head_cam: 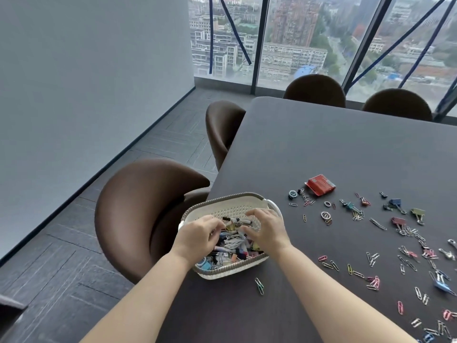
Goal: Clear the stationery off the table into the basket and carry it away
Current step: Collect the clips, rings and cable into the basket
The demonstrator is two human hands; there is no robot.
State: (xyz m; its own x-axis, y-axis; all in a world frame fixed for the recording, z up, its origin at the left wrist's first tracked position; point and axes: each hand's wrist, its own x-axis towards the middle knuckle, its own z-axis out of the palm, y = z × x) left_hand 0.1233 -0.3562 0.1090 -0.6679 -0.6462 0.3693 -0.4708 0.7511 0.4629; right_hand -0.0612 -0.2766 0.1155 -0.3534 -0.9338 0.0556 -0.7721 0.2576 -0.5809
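A white basket point(223, 203) with a grey woven rim sits at the left edge of the dark table point(321, 144). It holds a heap of pens, binder clips and other stationery point(235, 246). Both my hands are inside it, over the heap: my left hand point(200, 235) and my right hand point(265, 227), fingers curled down among the items. Whether either grips anything is hidden. Scattered paper clips point(408, 258), binder clips point(398, 205) and a red packet point(320, 184) lie on the table to the right of the basket.
A brown chair point(138, 209) stands right beside the basket's left side, another point(222, 129) further along, and two point(315, 91) at the far end. One green paper clip point(259, 285) lies just in front of the basket. Large windows are behind.
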